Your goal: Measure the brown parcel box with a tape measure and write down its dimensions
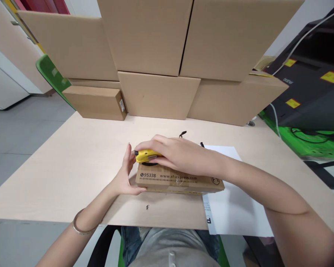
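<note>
A small brown cardboard box (180, 181) with printed lettering lies on the table in front of me. My left hand (128, 176) grips its left end, thumb and fingers spread around the corner. Across the top of the box reaches my right hand (172, 154), its fingers wrapped round a yellow utility knife (147, 155). The knife's dark tip points left, close to the fingers of my left hand. Whether a blade is out cannot be made out. My right hand and forearm cover part of the box top.
Large cardboard boxes (158, 96) form a wall along the table's back. At back left stands a smaller closed box (94, 104). White paper (239, 215) lies under my right forearm. A black printer (308, 89) with cables is beyond the table (58, 167) at right.
</note>
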Demonstrator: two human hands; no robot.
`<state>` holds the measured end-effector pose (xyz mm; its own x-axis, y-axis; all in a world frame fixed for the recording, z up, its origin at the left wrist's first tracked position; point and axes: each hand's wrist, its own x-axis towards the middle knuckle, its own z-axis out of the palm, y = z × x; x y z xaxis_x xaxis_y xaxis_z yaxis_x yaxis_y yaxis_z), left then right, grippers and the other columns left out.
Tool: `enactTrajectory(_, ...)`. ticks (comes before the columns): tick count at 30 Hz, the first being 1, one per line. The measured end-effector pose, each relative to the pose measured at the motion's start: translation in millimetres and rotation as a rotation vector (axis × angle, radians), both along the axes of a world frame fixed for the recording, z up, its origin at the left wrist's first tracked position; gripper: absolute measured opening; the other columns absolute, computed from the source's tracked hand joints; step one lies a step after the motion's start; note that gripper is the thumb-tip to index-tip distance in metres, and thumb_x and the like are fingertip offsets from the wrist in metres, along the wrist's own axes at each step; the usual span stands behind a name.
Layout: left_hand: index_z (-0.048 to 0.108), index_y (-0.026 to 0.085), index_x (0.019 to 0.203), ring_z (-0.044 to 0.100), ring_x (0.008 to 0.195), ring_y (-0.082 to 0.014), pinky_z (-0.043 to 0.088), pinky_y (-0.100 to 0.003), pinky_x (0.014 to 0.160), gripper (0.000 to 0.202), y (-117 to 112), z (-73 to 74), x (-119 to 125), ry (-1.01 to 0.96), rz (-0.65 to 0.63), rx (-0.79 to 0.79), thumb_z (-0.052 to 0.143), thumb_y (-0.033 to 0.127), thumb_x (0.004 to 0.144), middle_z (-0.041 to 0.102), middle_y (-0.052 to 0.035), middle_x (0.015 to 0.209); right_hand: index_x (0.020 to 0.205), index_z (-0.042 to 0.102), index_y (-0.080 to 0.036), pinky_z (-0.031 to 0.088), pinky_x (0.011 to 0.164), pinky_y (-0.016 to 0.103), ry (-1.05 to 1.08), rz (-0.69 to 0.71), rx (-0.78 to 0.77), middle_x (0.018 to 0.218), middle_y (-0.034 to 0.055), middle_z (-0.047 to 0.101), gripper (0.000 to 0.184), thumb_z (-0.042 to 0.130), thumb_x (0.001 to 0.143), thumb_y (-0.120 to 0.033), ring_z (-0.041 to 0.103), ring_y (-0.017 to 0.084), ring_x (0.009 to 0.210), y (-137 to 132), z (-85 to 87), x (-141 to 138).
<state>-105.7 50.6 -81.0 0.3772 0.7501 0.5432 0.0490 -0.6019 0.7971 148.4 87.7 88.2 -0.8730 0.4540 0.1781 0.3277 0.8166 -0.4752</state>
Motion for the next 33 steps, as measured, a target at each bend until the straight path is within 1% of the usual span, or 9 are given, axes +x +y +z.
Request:
enactTrajectory(5,0.038,0.033,0.159,0.047,0.143,-0.0416,0.046,-0.054,0.113,0.103,-2.4,14.3,8.0,-0.052,0.084,-0.07,0.088,0.053,0.071,0.046,-0.0134,0.158,0.144,0.049,-0.032,0.051,0.095,0.036,0.111,0.004,0.029,0.133,0.006,0.064,0.035,0.046,0.109,-0.032,0.066,0.021,0.111,-0.5,14.3,4.9)
enactTrajectory(8,0.054,0.03,0.15,0.046,0.143,-0.041,0.045,-0.049,0.114,0.083,-1.5,29.1,18.6,-0.137,0.207,-0.272,0.082,0.058,0.077,0.052,-0.0107,0.155,0.144,0.048,-0.033,0.05,0.103,0.038,0.202,-0.057,-0.037,0.141,0.0049,0.062,0.037,0.051,0.107,-0.035,0.063,0.022,0.121,-10.0,22.4,23.0)
enactTrajectory(14,0.056,0.028,0.143,0.058,0.133,-0.0349,0.05,-0.043,0.107,0.065,6.1,45.8,45.1,-0.404,0.275,-0.791,0.072,0.051,0.085,0.065,-0.0063,0.143,0.142,0.051,-0.026,0.053,0.089,0.04,0.053,-0.119,-0.165,0.132,0.0097,0.069,0.043,0.056,0.103,-0.044,0.069,0.027,0.108,-26.6,-7.7,46.4)
enactTrajectory(20,0.062,0.022,0.118,0.067,0.114,-0.0308,0.055,-0.039,0.094,0.045,8.1,59.1,61.5,-0.499,0.342,-0.869,0.072,0.046,0.082,0.071,-0.0065,0.124,0.124,0.061,-0.017,0.049,0.088,0.045,0.01,-0.253,-0.079,0.114,0.0139,0.072,0.045,0.056,0.1,-0.055,0.063,0.03,0.1,-23.4,-47.3,48.5)
enactTrajectory(23,0.063,0.019,0.113,0.069,0.107,-0.0302,0.056,-0.037,0.087,0.041,12.9,60.7,63.3,-0.488,0.329,-0.888,0.071,0.046,0.083,0.073,-0.0078,0.117,0.115,0.064,-0.017,0.046,0.091,0.048,0.01,-0.248,0.044,0.107,0.0136,0.071,0.045,0.054,0.1,-0.058,0.061,0.031,0.101,-18.1,-55.7,45.4)
enactTrajectory(26,0.063,0.019,0.105,0.069,0.097,-0.0265,0.054,-0.034,0.08,0.036,21.4,54.1,63.0,-0.466,0.383,-0.903,0.073,0.043,0.079,0.072,-0.0047,0.104,0.112,0.064,-0.019,0.045,0.095,0.052,0.048,-0.276,0.143,0.12,0.0167,0.068,0.045,0.051,0.1,-0.061,0.06,0.033,0.113,-11.1,-55.6,52.3)
enactTrajectory(28,0.061,0.02,0.102,0.068,0.093,-0.0243,0.053,-0.032,0.078,0.036,26.9,47.1,62.4,-0.462,0.434,-0.9,0.074,0.041,0.076,0.071,-0.0019,0.099,0.107,0.062,-0.021,0.048,0.092,0.049,0.101,-0.36,0.149,0.121,0.0172,0.067,0.043,0.05,0.1,-0.061,0.062,0.032,0.112,-6.1,-52.0,69.1)
enactTrajectory(30,0.06,0.022,0.103,0.067,0.094,-0.0237,0.052,-0.032,0.079,0.037,30.8,40.2,61.8,-0.476,0.428,-0.893,0.073,0.042,0.075,0.07,-0.0007,0.1,0.095,0.058,-0.023,0.05,0.079,0.041,0.056,-0.53,0.085,0.102,0.0126,0.07,0.038,0.046,0.102,-0.059,0.066,0.028,0.092,-1.6,-50.1,94.7)
enactTrajectory(33,0.06,0.022,0.104,0.067,0.092,-0.0227,0.053,-0.032,0.081,0.036,34.2,31.5,61.3,-0.531,0.343,-0.863,0.072,0.042,0.077,0.069,0.0,0.099,0.079,0.051,-0.024,0.041,0.062,0.035,-0.279,-0.853,-0.034,0.073,0.0072,0.067,0.04,0.039,0.104,-0.053,0.061,0.024,0.065,2.0,-62.0,134.8)
